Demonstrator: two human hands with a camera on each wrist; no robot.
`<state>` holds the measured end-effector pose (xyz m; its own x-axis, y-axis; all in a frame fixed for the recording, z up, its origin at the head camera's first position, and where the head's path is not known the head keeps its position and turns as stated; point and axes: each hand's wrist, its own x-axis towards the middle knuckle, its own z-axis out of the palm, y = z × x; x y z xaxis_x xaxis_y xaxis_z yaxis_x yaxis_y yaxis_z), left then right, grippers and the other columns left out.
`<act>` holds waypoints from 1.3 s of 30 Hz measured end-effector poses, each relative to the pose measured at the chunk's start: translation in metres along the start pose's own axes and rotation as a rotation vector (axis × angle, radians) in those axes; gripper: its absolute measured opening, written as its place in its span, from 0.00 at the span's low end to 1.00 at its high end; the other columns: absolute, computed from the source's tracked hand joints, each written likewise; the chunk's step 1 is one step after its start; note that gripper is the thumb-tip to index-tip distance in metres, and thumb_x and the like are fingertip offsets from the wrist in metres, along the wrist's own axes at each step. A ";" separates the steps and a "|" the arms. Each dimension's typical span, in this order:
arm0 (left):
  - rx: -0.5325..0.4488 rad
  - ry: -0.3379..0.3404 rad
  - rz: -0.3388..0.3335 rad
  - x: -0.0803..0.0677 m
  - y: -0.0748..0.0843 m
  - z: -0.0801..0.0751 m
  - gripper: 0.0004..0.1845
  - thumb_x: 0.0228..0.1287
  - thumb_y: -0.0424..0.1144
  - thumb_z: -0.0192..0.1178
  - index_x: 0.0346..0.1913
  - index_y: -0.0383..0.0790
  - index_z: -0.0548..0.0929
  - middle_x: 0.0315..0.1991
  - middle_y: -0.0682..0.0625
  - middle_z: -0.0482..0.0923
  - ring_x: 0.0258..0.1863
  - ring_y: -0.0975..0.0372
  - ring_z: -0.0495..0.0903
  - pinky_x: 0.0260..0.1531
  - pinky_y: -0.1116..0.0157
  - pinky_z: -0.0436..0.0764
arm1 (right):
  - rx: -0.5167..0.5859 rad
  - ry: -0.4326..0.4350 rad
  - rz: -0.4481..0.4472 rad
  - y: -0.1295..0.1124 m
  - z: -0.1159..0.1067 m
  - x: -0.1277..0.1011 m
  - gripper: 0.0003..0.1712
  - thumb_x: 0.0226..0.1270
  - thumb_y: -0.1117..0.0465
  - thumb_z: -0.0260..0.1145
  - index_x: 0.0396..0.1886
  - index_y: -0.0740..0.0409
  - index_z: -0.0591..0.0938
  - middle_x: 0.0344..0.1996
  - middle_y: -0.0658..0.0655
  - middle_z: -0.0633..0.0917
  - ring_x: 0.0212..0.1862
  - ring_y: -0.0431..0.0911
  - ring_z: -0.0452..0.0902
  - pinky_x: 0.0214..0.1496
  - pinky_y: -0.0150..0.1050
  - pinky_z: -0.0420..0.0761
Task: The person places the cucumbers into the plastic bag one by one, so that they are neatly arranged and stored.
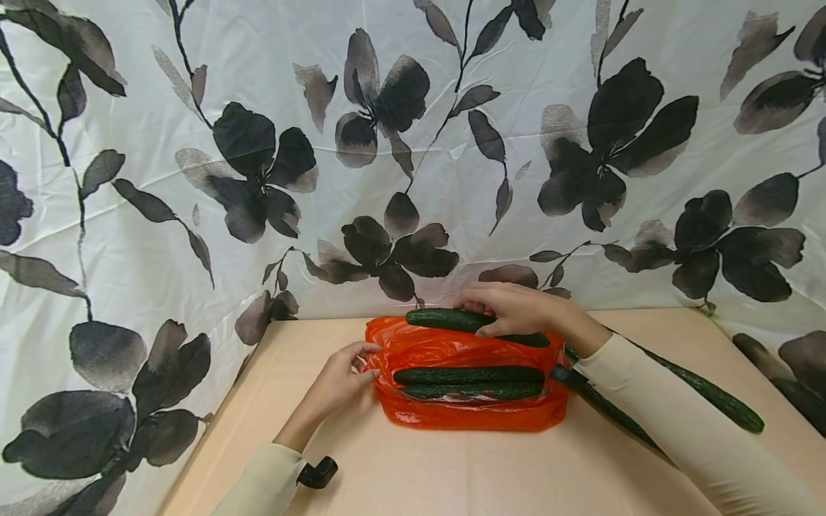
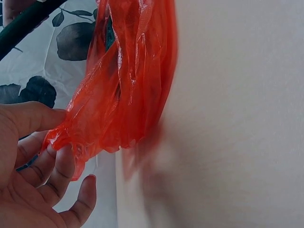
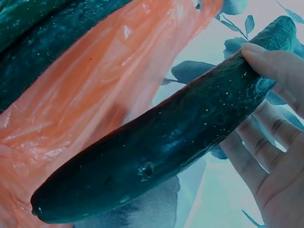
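Note:
My right hand (image 1: 524, 309) holds a dark green cucumber (image 1: 445, 318) over the far side of a red plastic bag (image 1: 477, 419). Thumb and fingers lie on opposite sides of this cucumber (image 3: 156, 147) in the right wrist view, and its near end sticks out free. At the bag's left end, my left hand (image 1: 340, 376) pinches the thin plastic edge between thumb and fingers, as the left wrist view shows on the bag (image 2: 128, 80). Two more cucumbers (image 1: 467, 375) lie side by side in the middle of the bag, framed by crumpled plastic.
To the right, one cucumber (image 1: 710, 390) lies slanted on the light wooden table (image 1: 413, 473), and another cucumber (image 1: 616, 412) is partly hidden by the right sleeve. A white cloth (image 1: 477, 193) with dark flowers hangs right behind the table's far edge.

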<state>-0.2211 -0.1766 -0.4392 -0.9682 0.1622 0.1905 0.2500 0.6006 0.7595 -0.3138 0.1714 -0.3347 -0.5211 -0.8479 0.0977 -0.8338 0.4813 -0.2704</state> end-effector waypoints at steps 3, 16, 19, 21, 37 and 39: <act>-0.003 0.000 -0.003 0.000 0.000 0.000 0.21 0.58 0.26 0.69 0.55 0.37 0.83 0.38 0.50 0.79 0.35 0.59 0.76 0.34 0.68 0.75 | 0.014 -0.011 0.002 0.000 0.004 0.002 0.31 0.62 0.55 0.76 0.65 0.45 0.77 0.50 0.45 0.79 0.50 0.46 0.77 0.54 0.46 0.78; -0.004 0.004 0.004 -0.001 -0.001 0.000 0.21 0.58 0.25 0.70 0.56 0.36 0.83 0.38 0.50 0.79 0.35 0.59 0.75 0.34 0.69 0.75 | 0.083 -0.050 0.018 0.008 0.022 0.008 0.31 0.64 0.55 0.74 0.66 0.47 0.75 0.53 0.46 0.80 0.52 0.43 0.76 0.57 0.45 0.79; -0.007 0.003 0.003 -0.001 -0.001 0.001 0.21 0.58 0.25 0.69 0.56 0.36 0.83 0.38 0.50 0.79 0.35 0.59 0.75 0.34 0.69 0.75 | 0.099 -0.067 0.024 0.011 0.026 0.010 0.31 0.65 0.55 0.74 0.66 0.47 0.74 0.54 0.47 0.79 0.53 0.43 0.76 0.57 0.45 0.79; -0.010 0.002 0.000 -0.001 -0.001 0.001 0.21 0.58 0.25 0.69 0.56 0.36 0.83 0.38 0.50 0.79 0.35 0.59 0.75 0.34 0.68 0.75 | 0.114 -0.079 0.026 0.012 0.028 0.011 0.30 0.65 0.56 0.74 0.65 0.48 0.74 0.54 0.48 0.80 0.53 0.44 0.77 0.57 0.46 0.79; -0.005 0.008 -0.017 -0.001 -0.003 0.001 0.21 0.58 0.25 0.69 0.55 0.37 0.83 0.38 0.50 0.79 0.35 0.60 0.75 0.34 0.69 0.75 | 0.101 -0.168 0.067 0.015 0.044 0.026 0.30 0.62 0.60 0.75 0.63 0.51 0.76 0.52 0.49 0.80 0.54 0.48 0.77 0.58 0.46 0.78; -0.006 0.011 -0.009 -0.001 -0.003 0.002 0.21 0.58 0.24 0.69 0.55 0.36 0.83 0.38 0.50 0.79 0.34 0.60 0.75 0.33 0.69 0.75 | 0.080 -0.178 0.070 0.015 0.046 0.029 0.30 0.62 0.59 0.75 0.63 0.50 0.76 0.52 0.48 0.80 0.53 0.46 0.76 0.58 0.45 0.78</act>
<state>-0.2209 -0.1775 -0.4429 -0.9704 0.1486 0.1904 0.2416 0.5975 0.7646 -0.3326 0.1441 -0.3796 -0.5308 -0.8423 -0.0934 -0.7758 0.5273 -0.3466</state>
